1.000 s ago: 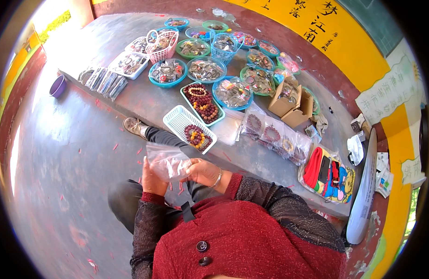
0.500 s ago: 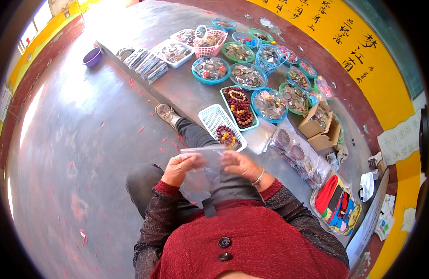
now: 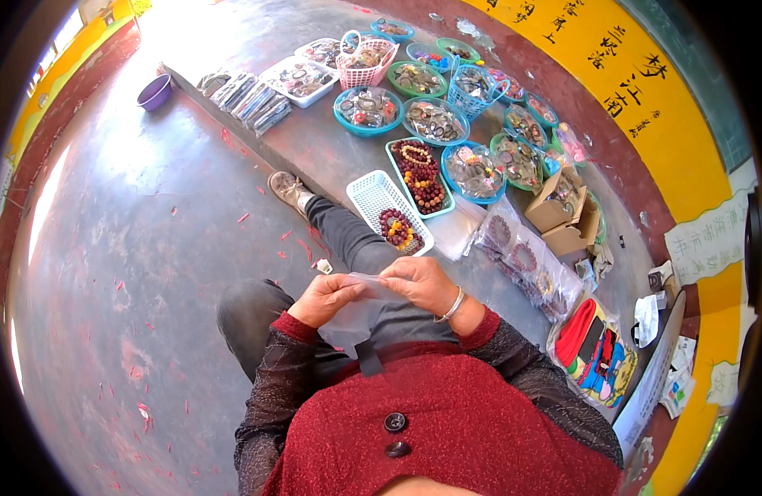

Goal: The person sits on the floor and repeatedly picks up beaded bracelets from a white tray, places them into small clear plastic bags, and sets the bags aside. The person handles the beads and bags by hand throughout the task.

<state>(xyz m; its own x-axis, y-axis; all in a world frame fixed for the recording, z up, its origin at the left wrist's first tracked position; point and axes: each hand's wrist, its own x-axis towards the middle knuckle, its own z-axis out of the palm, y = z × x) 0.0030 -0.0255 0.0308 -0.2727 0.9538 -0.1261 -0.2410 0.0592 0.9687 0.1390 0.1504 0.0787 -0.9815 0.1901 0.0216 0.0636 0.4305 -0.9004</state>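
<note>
A clear plastic bag (image 3: 349, 318) hangs over my lap, thin and see-through. My left hand (image 3: 325, 298) pinches its upper edge between thumb and fingers. Close beside it, my right hand (image 3: 426, 285) grips the other end of that edge, a pale bracelet round its wrist. Whether anything lies inside the bag I cannot tell. Just beyond my hands is a white plastic basket (image 3: 373, 195) with dark red and yellow bead bracelets (image 3: 400, 231) at its near end. Next to it stands a pale green basket (image 3: 395, 157) holding more bead bracelets (image 3: 422, 175).
Several round baskets of bagged goods, such as a blue one (image 3: 475, 171), crowd the raised ledge. A cardboard box (image 3: 554, 211), clear bags (image 3: 459, 229) and bagged bracelets (image 3: 526, 260) lie to the right. A purple basin (image 3: 154, 93) sits far left on the floor.
My right hand has closed on the bag's edge, and both hands now hold it close together. The view has shifted slightly. A small white scrap now shows on the floor beside my leg.
</note>
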